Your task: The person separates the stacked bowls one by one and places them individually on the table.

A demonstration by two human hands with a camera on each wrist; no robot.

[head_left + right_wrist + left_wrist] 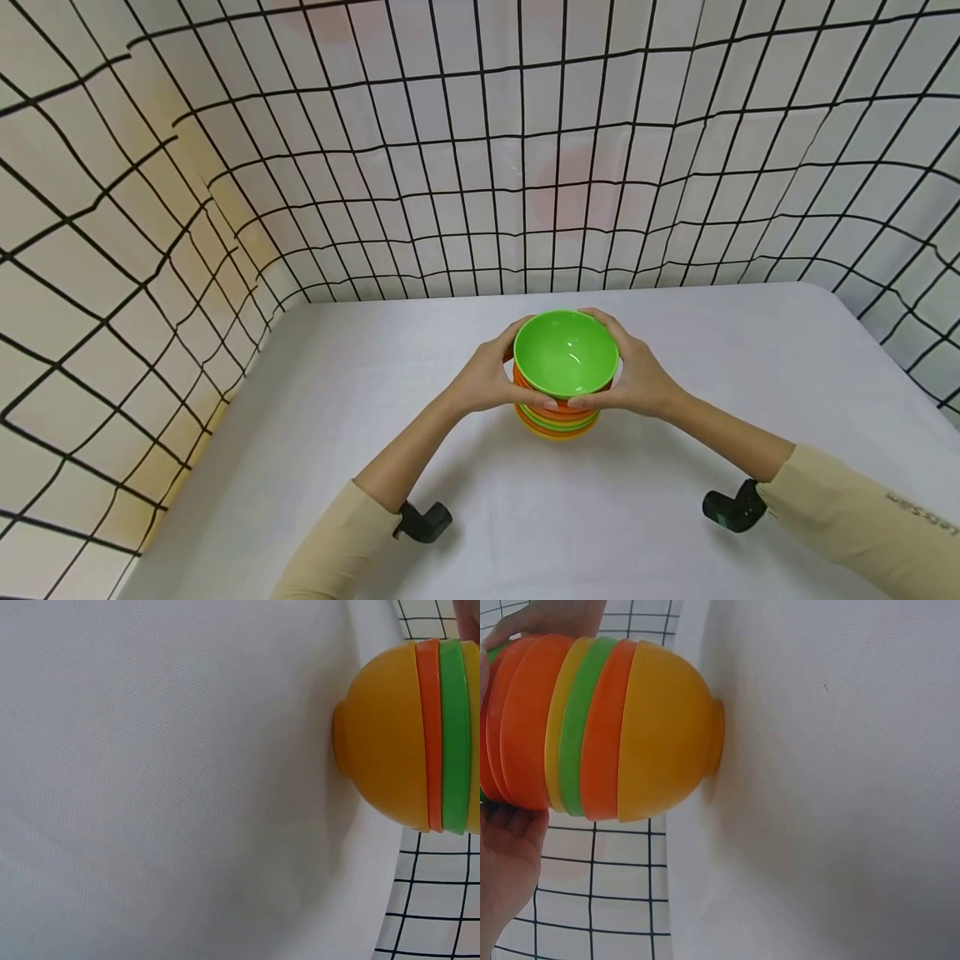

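Head: the left hand (491,377) and right hand (636,375) hold the stack (566,373) by its top, 1 on each side, part-open fingers curved round it, neither nearer.

Left wrist: its long axis rises upright from the desk (825,810).

Right wrist: the yellow bowl (386,739) sits lowest.

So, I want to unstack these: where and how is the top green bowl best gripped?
Probably grip the top green bowl by its rim, from both sides, where the left hand and right hand flank it: its round mouth faces up; bowls beneath hide its lower wall.
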